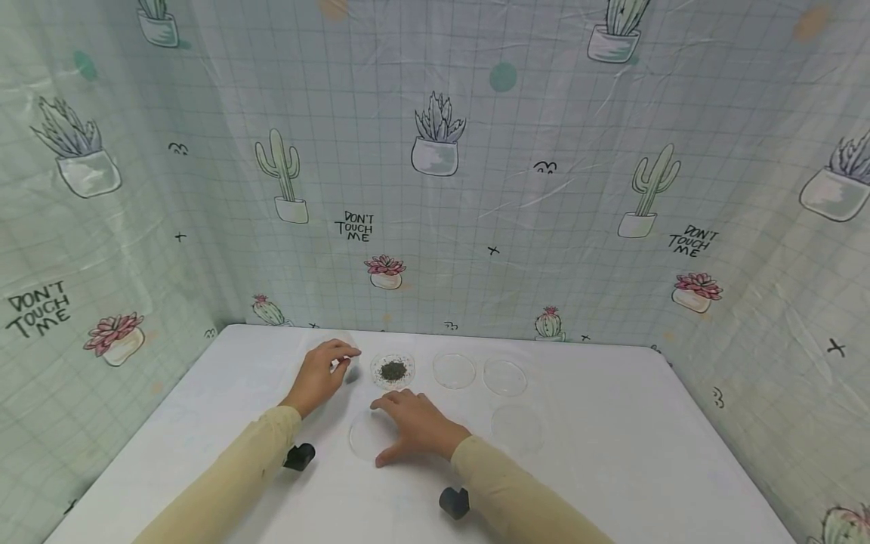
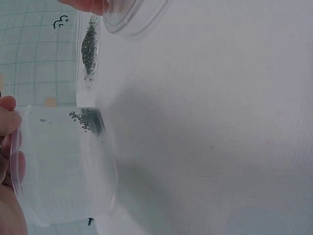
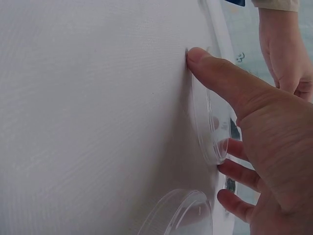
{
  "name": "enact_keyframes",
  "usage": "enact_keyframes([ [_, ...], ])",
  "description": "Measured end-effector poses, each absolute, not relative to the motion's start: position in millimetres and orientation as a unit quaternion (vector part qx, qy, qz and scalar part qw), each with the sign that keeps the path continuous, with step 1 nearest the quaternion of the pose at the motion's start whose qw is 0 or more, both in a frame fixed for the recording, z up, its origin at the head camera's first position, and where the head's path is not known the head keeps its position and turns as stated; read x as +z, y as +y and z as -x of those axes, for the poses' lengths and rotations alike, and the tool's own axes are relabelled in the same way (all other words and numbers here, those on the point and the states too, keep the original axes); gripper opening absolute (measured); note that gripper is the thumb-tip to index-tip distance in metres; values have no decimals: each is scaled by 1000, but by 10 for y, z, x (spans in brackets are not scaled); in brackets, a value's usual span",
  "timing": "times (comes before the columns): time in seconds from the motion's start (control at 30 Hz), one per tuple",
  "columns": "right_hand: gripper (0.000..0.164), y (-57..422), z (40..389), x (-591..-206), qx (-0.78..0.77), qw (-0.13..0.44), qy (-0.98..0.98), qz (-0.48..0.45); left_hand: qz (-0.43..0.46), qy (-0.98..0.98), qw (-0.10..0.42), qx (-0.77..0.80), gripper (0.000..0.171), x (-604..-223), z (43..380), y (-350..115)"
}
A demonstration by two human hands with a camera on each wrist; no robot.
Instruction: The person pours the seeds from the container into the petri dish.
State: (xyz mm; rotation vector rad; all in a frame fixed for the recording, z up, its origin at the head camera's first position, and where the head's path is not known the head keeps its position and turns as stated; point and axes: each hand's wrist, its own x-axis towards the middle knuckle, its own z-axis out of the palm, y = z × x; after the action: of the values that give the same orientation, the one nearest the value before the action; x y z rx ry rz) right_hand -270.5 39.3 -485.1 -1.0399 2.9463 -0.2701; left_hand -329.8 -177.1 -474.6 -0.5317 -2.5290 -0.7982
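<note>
My left hand (image 1: 318,378) holds a clear plastic tub (image 2: 66,171), tilted on its side above the table. Dark flakes (image 2: 93,121) are gathered in one corner of it, and a few cling to its wall. Just right of that hand, a petri dish (image 1: 374,372) bears a small heap of dark dried flakes (image 1: 393,370). My right hand (image 1: 421,425) spans an empty clear petri dish (image 1: 362,437) in front of it. In the right wrist view the thumb (image 3: 215,68) is at one edge of this dish (image 3: 205,132), with fingertips at the opposite edge.
Two more clear dishes, one in the middle (image 1: 454,371) and one to its right (image 1: 505,377), lie in the back row. Another clear round piece (image 1: 518,428) lies right of my right hand. Patterned cloth (image 1: 435,227) walls the white table (image 1: 612,438) at the back and sides.
</note>
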Motion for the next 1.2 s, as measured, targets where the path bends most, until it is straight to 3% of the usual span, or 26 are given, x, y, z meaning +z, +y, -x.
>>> enact_keyframes([
  [0.23,85,401,2705,-4861,-90,-2,939,331,185,-918,201,-286,24,-4729,3300,-1765],
  [0.7,87,491,2793,-4789,-88,-15,946,312,190,-913,234,-275,30,-4706,3274,-1812],
  [1.2,85,577,2860,-4746,-113,-11,949,293,163,-930,225,-240,38,-4712,3316,-1868],
])
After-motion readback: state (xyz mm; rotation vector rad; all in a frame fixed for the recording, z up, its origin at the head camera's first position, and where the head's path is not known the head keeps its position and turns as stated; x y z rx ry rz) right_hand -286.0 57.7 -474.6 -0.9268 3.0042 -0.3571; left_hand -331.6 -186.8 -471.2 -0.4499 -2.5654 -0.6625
